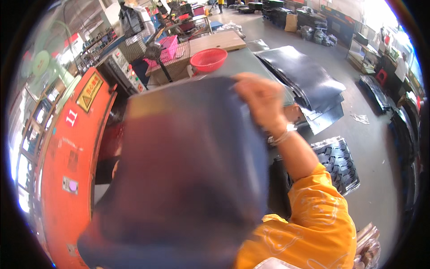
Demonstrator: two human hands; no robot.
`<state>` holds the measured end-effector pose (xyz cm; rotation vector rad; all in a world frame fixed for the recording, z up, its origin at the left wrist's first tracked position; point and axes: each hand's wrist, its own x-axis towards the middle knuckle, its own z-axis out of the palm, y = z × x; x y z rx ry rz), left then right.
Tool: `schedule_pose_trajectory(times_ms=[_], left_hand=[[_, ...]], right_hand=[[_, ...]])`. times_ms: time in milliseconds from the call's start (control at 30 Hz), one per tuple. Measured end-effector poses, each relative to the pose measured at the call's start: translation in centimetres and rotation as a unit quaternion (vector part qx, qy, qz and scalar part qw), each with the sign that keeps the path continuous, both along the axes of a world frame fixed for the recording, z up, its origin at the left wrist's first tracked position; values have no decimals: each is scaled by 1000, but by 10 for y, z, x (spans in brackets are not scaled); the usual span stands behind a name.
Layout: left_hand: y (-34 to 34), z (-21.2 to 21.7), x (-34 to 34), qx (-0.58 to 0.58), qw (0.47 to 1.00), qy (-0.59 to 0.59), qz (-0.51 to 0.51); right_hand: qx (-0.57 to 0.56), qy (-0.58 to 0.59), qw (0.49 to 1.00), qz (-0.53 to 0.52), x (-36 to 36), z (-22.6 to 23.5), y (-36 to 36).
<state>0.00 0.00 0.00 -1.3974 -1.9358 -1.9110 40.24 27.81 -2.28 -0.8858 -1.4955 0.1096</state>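
Observation:
A large dark, glossy, flexible sheet (197,148) hangs in front of me, blurred by motion, and covers much of the middle of the view. My right hand (262,98) is raised and closed on its upper right corner. The sheet sags and curves down toward the lower left. At its left edge a small patch of skin shows, perhaps my left hand (115,169); its fingers are hidden behind the sheet. Past my right hand lies a stack of similar dark sheets (304,74) on a table.
An orange machine (67,179) with a yellow warning sign stands close on the left, beside a control box (123,71) with buttons. A red plastic basket (208,59) and a fan (154,53) are ahead. Right of my forearm lies a stack of patterned dark sheets (338,163).

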Motion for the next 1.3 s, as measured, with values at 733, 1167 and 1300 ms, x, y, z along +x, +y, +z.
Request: schedule_pose_trajectory(times_ms=[733, 1167, 1300], left_hand=[[196, -160, -9, -218, 955, 131, -150], [-225, -244, -78, -413, 756, 59, 505], [-213, -241, -75, -414, 750, 75, 510]], right_hand=[[-177, -214, 960, -38, 76, -231, 243], [-162, -441, 818, 332, -411, -170, 101], [-118, -461, 770, 425, -417, -188, 132]])
